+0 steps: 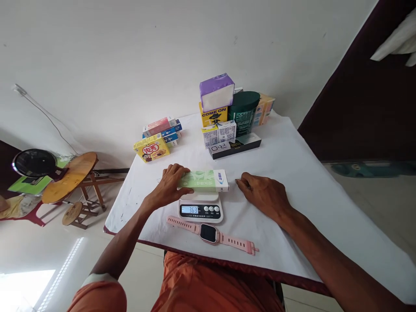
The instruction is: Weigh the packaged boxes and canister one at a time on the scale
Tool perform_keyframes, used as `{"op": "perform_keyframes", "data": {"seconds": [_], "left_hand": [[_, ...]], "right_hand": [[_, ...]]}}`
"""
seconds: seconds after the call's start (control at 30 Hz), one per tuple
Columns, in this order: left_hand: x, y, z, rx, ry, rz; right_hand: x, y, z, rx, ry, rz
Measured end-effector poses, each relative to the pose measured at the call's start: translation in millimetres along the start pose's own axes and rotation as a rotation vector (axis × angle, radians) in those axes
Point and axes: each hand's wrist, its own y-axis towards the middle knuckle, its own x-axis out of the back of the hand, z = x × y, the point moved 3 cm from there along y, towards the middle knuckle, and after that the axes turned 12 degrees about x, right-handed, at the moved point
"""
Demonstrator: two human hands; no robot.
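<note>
A long light-green box (pixel 204 180) lies across a white digital kitchen scale (pixel 199 219), overhanging its platform. My left hand (pixel 172 184) grips the box's left end, thumb on the near side and fingers over the far side. The lit display appears to read 363. To the right of the box, my right hand (pixel 264 193) rests on the white cloth with its fingers curled in and nothing visible in them; it touches neither box nor scale. A pink smartwatch (pixel 208 233) with its strap laid out flat is in front of the scale.
Yellow snack box (pixel 151 148) and stacked small boxes (pixel 159 126) stand back left. Further right are a purple tissue pack (pixel 217 92), a yellow box (pixel 214 116), a dark green tub (pixel 243 113) and a long black-and-white box (pixel 234 145). A wooden stool (pixel 72 212) stands left of the table.
</note>
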Motion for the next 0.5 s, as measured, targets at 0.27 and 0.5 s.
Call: {"op": "perform_keyframes", "data": {"seconds": [0.27,0.5], "left_hand": [[45.6,2,85,0.241,0.123,-0.277],[32.0,30,162,0.434,0.238,-0.258]], "right_hand": [[-1,1,0,-0.006,-0.002,-0.023],[-2,0,0,0.014,-0.019,-0.052]]}}
